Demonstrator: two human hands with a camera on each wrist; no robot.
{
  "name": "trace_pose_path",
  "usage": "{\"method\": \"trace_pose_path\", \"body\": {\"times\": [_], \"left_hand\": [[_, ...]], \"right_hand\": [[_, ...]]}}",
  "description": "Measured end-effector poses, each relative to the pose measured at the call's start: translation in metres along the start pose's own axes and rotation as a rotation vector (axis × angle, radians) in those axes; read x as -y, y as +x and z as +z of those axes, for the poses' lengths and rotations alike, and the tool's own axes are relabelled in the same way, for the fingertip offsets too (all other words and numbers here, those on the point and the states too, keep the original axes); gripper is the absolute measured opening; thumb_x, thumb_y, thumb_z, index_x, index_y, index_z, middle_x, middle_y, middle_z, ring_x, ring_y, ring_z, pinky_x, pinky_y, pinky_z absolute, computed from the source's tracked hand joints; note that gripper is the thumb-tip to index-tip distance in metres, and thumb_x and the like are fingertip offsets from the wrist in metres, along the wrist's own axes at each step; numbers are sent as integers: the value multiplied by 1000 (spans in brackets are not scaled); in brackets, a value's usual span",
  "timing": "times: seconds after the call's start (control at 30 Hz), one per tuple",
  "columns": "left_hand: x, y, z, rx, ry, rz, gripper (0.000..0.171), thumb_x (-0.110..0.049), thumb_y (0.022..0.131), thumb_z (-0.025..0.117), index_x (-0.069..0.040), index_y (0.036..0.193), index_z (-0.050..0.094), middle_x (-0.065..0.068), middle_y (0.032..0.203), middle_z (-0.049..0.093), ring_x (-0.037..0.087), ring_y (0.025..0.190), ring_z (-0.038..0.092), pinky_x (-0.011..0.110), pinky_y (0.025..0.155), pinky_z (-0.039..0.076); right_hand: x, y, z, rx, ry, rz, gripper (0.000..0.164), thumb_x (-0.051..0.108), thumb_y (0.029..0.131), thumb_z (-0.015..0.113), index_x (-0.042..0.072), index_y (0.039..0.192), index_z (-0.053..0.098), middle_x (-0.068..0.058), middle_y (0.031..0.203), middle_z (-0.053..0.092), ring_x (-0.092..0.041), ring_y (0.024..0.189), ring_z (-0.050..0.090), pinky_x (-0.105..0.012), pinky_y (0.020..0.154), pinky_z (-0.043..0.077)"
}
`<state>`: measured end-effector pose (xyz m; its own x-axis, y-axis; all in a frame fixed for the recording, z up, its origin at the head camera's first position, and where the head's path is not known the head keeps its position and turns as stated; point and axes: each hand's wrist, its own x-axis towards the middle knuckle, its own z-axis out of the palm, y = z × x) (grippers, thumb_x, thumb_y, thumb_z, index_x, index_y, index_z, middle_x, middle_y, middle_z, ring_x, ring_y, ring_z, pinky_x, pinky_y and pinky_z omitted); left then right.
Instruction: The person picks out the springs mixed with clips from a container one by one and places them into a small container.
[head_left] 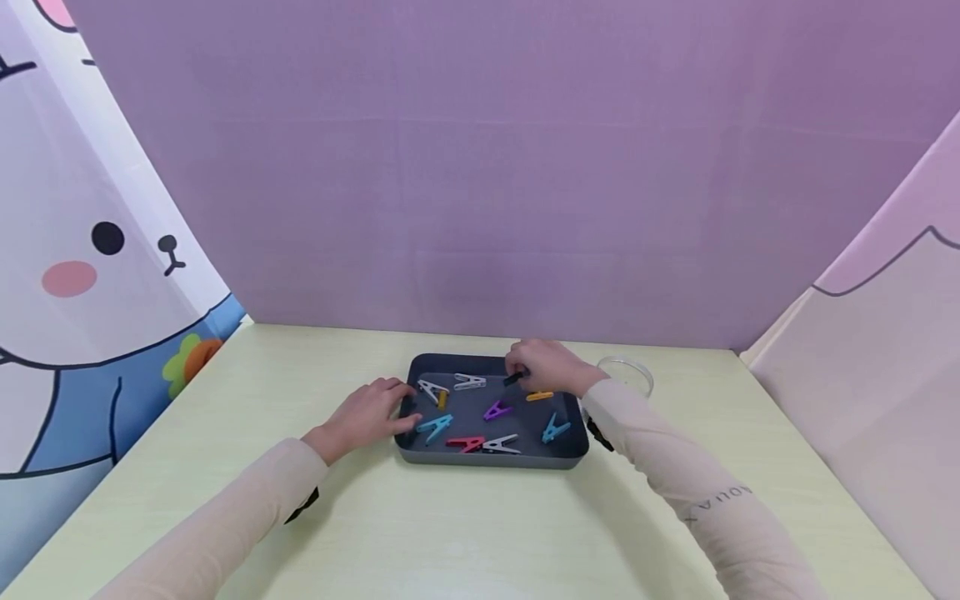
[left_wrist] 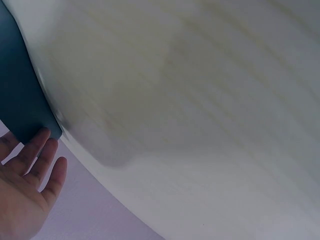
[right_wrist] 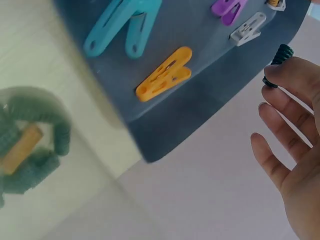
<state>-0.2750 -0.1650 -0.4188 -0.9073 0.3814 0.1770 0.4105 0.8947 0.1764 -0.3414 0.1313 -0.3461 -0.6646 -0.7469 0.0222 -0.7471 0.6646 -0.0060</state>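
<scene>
My right hand (head_left: 551, 365) is over the back right of the dark grey tray (head_left: 465, 460). Its thumb and index finger pinch a small dark green ribbed piece (right_wrist: 283, 54), like a short coil or plug; the other fingers spread away from it. At the tray's left wall, my left hand (head_left: 367, 418) rests with loosely extended fingers touching the rim. Inside the tray lie several clothespins, among them a purple one (head_left: 497, 410), a yellow one (right_wrist: 162, 75), a red one (head_left: 465, 443) and a blue one (head_left: 555, 429). A small brownish-yellow cylinder (head_left: 442, 400) lies near a white clothespin (head_left: 429, 388).
Just right of the tray, partly behind the right sleeve, stands a round clear dish (head_left: 651, 385). Several green ribbed pieces (right_wrist: 42, 172) and one orange-brown piece (right_wrist: 22, 149) show in it. A purple cloth (head_left: 480, 208) hangs behind the pale table (head_left: 450, 533).
</scene>
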Motion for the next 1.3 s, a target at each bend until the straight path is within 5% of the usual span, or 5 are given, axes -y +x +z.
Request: {"method": "trace_pose_path", "body": {"times": [0.73,1.3], "left_hand": [[-2,0,-2,-10,-3,8,45,-46,81,61,-11,108,62,9,108,61,24,95,57,42,83,48],[-3,0,-3,-10,0,10,46,-47,81,61,-10,108,62,9,107,62,23,92,57,41,81,49]], "right_hand": [[-36,-46,-26,-33,62,108,15,8,76,70,14,90,67,0,93,62,-20,88,58,-36,72,49],[-61,-81,-42,-157,71,108,15,3,71,69,14,80,66,1,84,63,-19,81,58,-36,69,48]]}}
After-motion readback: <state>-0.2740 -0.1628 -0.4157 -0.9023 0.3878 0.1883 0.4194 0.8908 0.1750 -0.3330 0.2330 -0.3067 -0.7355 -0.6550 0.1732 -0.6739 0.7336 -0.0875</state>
